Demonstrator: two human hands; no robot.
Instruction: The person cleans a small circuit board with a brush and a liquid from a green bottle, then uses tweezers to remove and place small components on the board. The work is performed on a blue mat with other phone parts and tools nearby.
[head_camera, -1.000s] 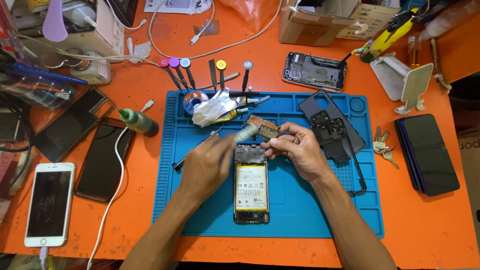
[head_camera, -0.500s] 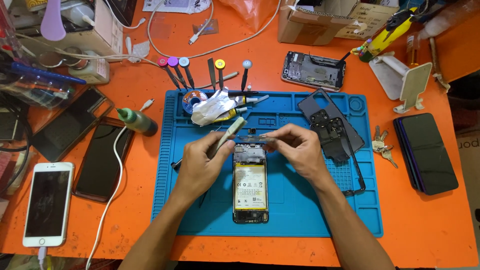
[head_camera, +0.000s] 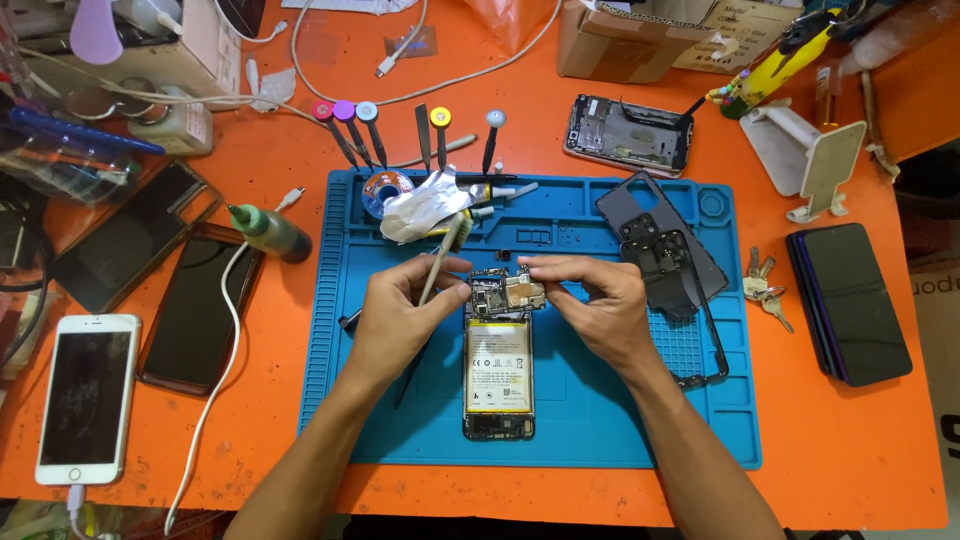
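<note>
An opened phone (head_camera: 498, 360) with its battery showing lies on the blue work mat (head_camera: 560, 420). My left hand (head_camera: 400, 310) grips a slim pale tool (head_camera: 443, 255) that points up and away from the phone's top left. My right hand (head_camera: 590, 305) pinches a small metal shield plate (head_camera: 522, 292) and holds it over the phone's upper circuit board. Both hands frame the top end of the phone.
A dark back cover (head_camera: 665, 245) and frame lie on the mat's right. Screwdrivers (head_camera: 365, 125) stand above the mat, near a crumpled foil (head_camera: 420, 210). A green bottle (head_camera: 268, 230), several phones at left (head_camera: 85, 395), a dark phone (head_camera: 850, 300) and keys (head_camera: 765, 285) at right.
My right hand has brought the metal plate down onto the top of the phone. My left hand has tilted the tool more upright and drawn closer to the phone.
</note>
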